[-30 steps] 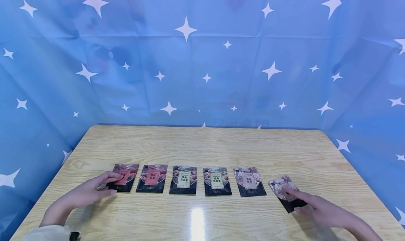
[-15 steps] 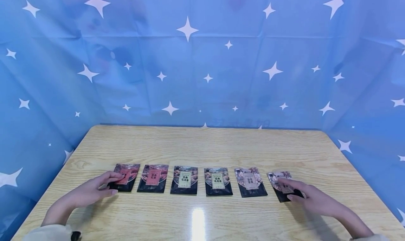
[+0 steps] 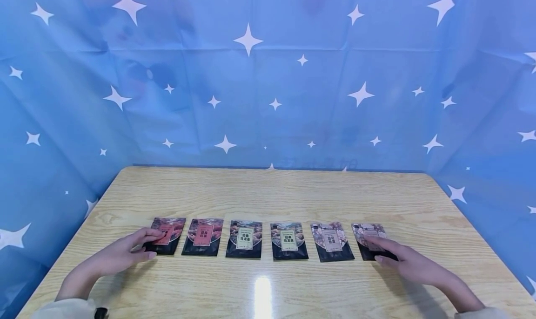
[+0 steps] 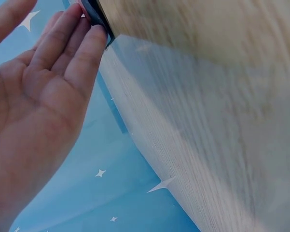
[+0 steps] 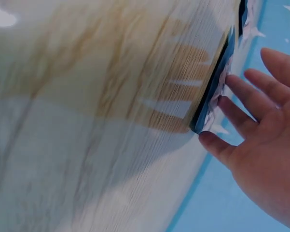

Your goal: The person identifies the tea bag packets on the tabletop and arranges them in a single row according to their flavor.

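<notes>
In the head view, a row of flat tea sachets lies on the table. My left hand (image 3: 115, 256) rests its fingertips on the leftmost red-labelled sachet (image 3: 175, 226). At the right end, straight fingers of my right hand (image 3: 412, 263) touch a pink floral sachet (image 3: 368, 228) and cover part of its label. Between them lie another red-labelled sachet (image 3: 203, 236), two green-labelled ones, the left (image 3: 244, 239) and the right (image 3: 289, 240), and a second floral sachet (image 3: 332, 241). The right wrist view shows spread fingers against the sachet edge (image 5: 213, 96); in the left wrist view, a sachet corner (image 4: 97, 17) meets extended fingers.
The wooden table (image 3: 268, 193) has rounded far corners and a bright light reflection (image 3: 262, 295) near its front. A blue star-patterned cloth (image 3: 268, 77) hangs behind and along both sides.
My right hand has moved the rightmost sachet left and away from me, and its tilt has lessened so it lines up closer with the row. The left hand has stayed in place.
</notes>
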`<act>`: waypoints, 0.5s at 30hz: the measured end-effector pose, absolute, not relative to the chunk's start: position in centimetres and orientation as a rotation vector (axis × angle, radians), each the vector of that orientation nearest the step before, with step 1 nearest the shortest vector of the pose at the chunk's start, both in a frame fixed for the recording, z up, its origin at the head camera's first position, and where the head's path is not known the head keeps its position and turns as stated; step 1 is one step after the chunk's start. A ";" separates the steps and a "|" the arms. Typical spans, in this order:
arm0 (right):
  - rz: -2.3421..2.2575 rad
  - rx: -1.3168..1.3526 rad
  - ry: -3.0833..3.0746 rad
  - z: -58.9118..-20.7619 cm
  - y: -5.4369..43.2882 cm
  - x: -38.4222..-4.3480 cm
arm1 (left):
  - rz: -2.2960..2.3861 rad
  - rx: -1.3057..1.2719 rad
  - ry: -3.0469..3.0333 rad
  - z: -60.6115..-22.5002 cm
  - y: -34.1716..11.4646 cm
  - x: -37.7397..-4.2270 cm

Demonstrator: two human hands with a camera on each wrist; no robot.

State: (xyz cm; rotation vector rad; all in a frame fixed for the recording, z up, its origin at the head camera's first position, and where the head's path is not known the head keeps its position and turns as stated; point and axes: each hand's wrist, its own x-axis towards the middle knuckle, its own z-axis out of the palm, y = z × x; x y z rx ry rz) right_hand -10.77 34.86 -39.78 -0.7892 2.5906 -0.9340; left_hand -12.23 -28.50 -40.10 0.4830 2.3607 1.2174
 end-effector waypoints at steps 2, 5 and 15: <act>-0.933 -0.763 2.597 -39.7 34.6 -10.7 | 1.219 0.485 2.363 -40.1 -28.5 -12.2; -0.926 -0.756 2.594 -39.7 34.5 -10.7 | 1.230 0.500 2.360 -40.1 -28.4 -12.2; -0.958 -0.779 2.576 -39.7 34.5 -10.4 | 1.210 0.475 2.384 -39.8 -28.2 -12.1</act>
